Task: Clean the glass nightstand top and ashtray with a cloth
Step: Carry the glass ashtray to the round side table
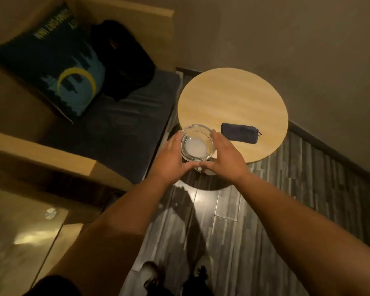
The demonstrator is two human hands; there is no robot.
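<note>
**Two hands around the glass ashtray at the table edge**

Both hands cup one ashtray [198, 144] in the head view. The left hand [171, 155] presses on its left wall and the right hand [226, 155] on its right wall, with the thumbs almost meeting at the near rim, so the grip is closed on the glass from two sides. I judge this hold is chosen because thick glass is heavy and slippery. The ashtray is at the near edge of the round wooden table [233, 99]; I cannot tell whether it rests there or is already lifted. A dark folded cloth or pouch [239, 133] lies just beside the right hand. The glass nightstand top [19, 238] shines at lower left, well apart, close to the bench cushion [115, 124].
</note>
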